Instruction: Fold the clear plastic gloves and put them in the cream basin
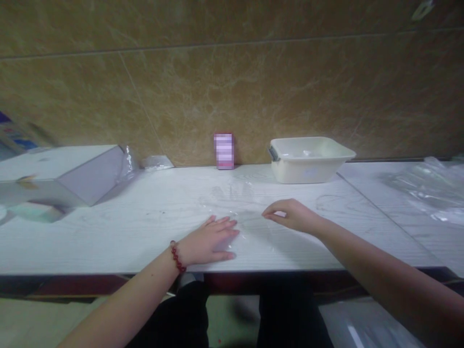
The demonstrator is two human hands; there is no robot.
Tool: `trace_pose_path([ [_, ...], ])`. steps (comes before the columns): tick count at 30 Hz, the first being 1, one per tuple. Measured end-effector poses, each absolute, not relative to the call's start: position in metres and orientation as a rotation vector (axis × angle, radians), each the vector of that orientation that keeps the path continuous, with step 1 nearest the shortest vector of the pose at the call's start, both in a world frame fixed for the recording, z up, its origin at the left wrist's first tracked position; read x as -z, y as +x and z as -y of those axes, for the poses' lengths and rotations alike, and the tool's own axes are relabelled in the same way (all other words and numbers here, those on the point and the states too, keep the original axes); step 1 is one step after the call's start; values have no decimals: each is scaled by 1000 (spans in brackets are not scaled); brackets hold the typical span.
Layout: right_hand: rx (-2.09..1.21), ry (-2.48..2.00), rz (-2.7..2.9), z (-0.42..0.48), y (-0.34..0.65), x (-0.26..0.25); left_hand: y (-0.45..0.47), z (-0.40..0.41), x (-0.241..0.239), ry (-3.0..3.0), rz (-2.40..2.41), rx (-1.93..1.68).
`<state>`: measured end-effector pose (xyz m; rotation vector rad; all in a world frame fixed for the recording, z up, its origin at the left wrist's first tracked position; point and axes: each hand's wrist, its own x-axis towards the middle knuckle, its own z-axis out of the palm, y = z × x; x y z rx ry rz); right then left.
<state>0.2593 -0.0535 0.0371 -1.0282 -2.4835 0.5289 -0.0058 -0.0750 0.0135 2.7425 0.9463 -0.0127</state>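
Note:
A thin clear plastic sheet (250, 212) lies flat on the white table (108, 232) in front of me, hard to make out. My left hand (208, 240), with a red bead bracelet on the wrist, rests flat on the sheet's near left part with fingers stretched out. My right hand (290, 215) hovers low over the sheet to the right, fingers curled into a pinch at the plastic.
A cream plastic tub (308, 159) stands at the back right against the brown tiled wall. A small pink box (224, 151) stands at the back centre. A white carton (61, 174) lies at the left. More clear plastic (427, 191) covers the right end.

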Motion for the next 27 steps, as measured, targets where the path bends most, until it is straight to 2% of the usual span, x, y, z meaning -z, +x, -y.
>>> trace_pose_path([
  [8, -514, -1248, 2235, 42, 236, -35, -1, 77, -24, 2721, -1116, -152],
  [19, -805, -947, 2554, 52, 187, -19, 27, 101, -6, 2856, -975, 111],
  [23, -780, -785, 2740, 37, 190, -5, 25, 101, -5, 2850, -969, 158],
  [27, -620, -708, 2839, 21, 197, 6, 25, 102, -6, 2837, -979, 167],
])
